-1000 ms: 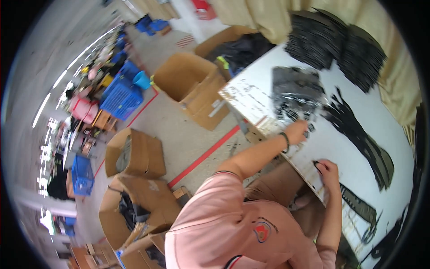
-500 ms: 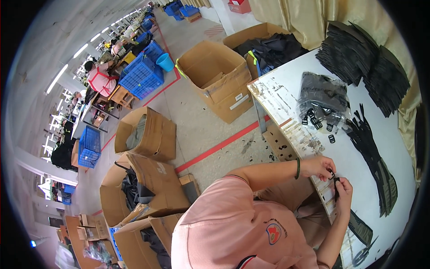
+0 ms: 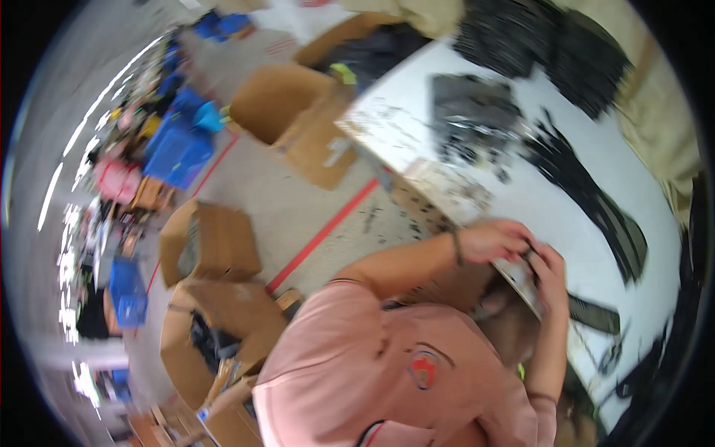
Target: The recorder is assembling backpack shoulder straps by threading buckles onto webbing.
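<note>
My left hand (image 3: pixel 495 240), with a dark band at its wrist, is closed in a pinch on a small black buckle at the table's near edge. Right beside it, my right hand (image 3: pixel 550 274) grips the end of a black strap (image 3: pixel 531 257); blur and fingers hide how strap and buckle meet. A dark padded strap piece (image 3: pixel 596 314) lies on the white table (image 3: pixel 525 197) by my right wrist, and scissors (image 3: pixel 611 356) rest just past it. Farther along lies a bunch of similar black straps (image 3: pixel 585 186).
A clear plastic bag (image 3: pixel 477 104) of dark parts, with loose black buckles (image 3: pixel 465 153) around it, lies on the table. Stacked black pieces (image 3: pixel 514 37) sit at the far end. Cardboard boxes (image 3: pixel 287 104) stand on the floor; blue crates (image 3: pixel 179 149) and a person in pink (image 3: pixel 118 179) are beyond.
The whole view has swung and blurred, so the scene sits farther left and higher. Both hands stay pinched at the table edge and now look closer together.
</note>
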Demonstrator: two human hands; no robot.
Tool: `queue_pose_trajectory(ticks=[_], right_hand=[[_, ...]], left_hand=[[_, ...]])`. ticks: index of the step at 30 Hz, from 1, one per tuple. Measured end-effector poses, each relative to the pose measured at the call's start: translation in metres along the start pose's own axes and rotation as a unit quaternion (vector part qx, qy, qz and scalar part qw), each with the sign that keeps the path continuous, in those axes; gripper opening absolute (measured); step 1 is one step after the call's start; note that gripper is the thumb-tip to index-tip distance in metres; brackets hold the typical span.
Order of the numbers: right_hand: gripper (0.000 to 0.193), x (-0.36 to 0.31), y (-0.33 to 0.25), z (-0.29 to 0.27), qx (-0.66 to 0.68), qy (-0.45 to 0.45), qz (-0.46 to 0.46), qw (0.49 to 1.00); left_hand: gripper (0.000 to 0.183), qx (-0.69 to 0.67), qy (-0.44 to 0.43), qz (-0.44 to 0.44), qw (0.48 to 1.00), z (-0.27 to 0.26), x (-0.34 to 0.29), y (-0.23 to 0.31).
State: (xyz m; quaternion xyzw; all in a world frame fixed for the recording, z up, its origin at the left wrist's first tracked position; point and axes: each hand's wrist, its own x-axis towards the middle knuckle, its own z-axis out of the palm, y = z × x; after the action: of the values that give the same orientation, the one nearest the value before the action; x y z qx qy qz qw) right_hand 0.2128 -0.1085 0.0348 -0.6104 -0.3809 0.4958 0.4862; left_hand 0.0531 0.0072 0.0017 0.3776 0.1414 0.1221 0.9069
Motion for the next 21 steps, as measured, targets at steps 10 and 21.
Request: queue_pose_trajectory(ticks=[10,21], right_hand=[[0.01,-0.002,-0.001,-0.009,0.037,-0.084,-0.02,0.996],[0.007,-0.015,-0.008,-0.003,-0.089,0.008,-0.157,0.984]], left_hand=[[0.021,-0.05,-0.012,-0.027,0.998,0.001,0.003,0.004],[0.015,-0.086,-0.012,-0.033,0.996,0.008,0.008,-0.005]])
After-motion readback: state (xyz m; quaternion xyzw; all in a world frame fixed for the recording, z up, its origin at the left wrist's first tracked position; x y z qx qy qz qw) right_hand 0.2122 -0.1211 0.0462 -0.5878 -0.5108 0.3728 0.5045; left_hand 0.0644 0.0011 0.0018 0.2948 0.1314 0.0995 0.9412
